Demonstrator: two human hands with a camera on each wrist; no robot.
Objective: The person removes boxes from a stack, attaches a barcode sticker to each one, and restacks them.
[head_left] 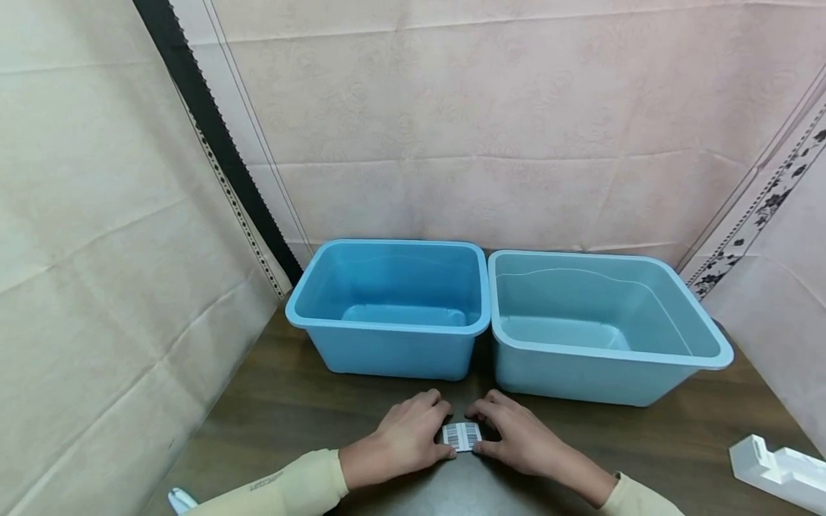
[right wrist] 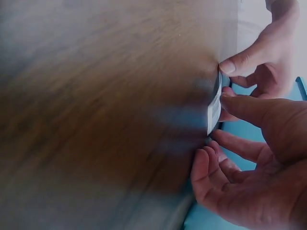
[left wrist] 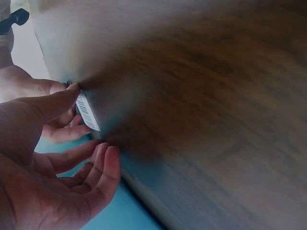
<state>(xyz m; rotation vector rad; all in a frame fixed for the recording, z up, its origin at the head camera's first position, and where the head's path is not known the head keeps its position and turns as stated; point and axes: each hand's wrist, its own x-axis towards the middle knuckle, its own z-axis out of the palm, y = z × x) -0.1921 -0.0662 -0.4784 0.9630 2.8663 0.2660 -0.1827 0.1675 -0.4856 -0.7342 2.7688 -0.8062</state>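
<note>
A person's left hand (head_left: pixel 403 437) and right hand (head_left: pixel 519 438) meet at the near edge of a dark wooden table (head_left: pixel 271 408), and between them they pinch a small white card printed with black barcode stripes (head_left: pixel 462 435). The left thumb and fingers hold its left edge, the right thumb and fingers hold its right edge, and the other fingers curl loosely. The card sits low, at or just above the tabletop; whether it touches the wood is unclear. Just beyond the hands stand two light blue plastic tubs side by side, the left tub (head_left: pixel 393 326) and the right tub (head_left: pixel 645 365), rims nearly touching. Both appear empty inside. Judging from this, the card is in hand but nothing has gone into either tub yet. A white plastic piece (head_left: pixel 777 466) lies at the table's right edge, well apart. Pale fabric sheets (head_left: pixel 516 122) hang behind and beside the table.
</note>
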